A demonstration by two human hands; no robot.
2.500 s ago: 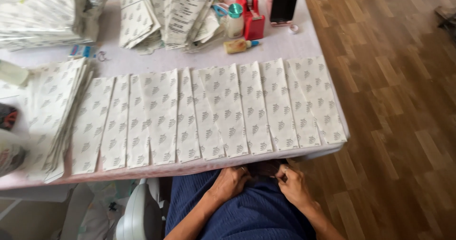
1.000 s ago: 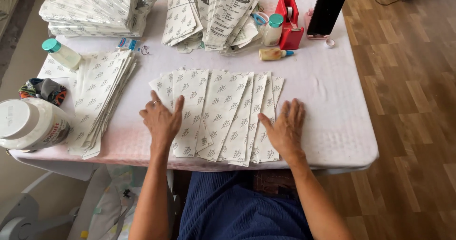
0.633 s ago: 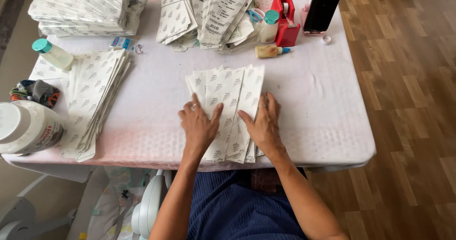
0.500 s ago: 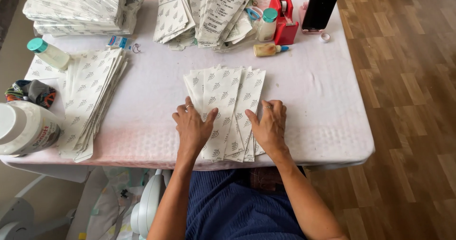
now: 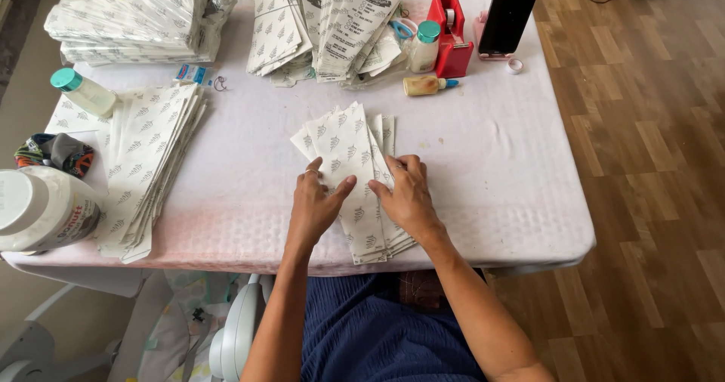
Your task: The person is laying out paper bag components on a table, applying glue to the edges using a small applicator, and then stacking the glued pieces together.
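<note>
Flanking the hands' paper bags (image 5: 351,170): left stack (image 5: 147,163), glue bottle (image 5: 427,86).

A table (image 5: 491,170) under a white cloth carries everything. Near its front middle lies a gathered bunch of patterned paper bags (image 5: 355,178). To the left lies a fanned pile of the same bags (image 5: 147,170), with a small teal-capped bottle (image 5: 81,91) at its top end. A tall stack of bags (image 5: 132,15) fills the far left corner, and a loose spread of bags (image 5: 317,23) sits at the far middle. Beside that stand a red tape dispenser (image 5: 451,38), a glue bottle (image 5: 427,85) lying down, and a dark upright slab (image 5: 512,12). A big white jar (image 5: 41,208) lies at the left edge.
</note>
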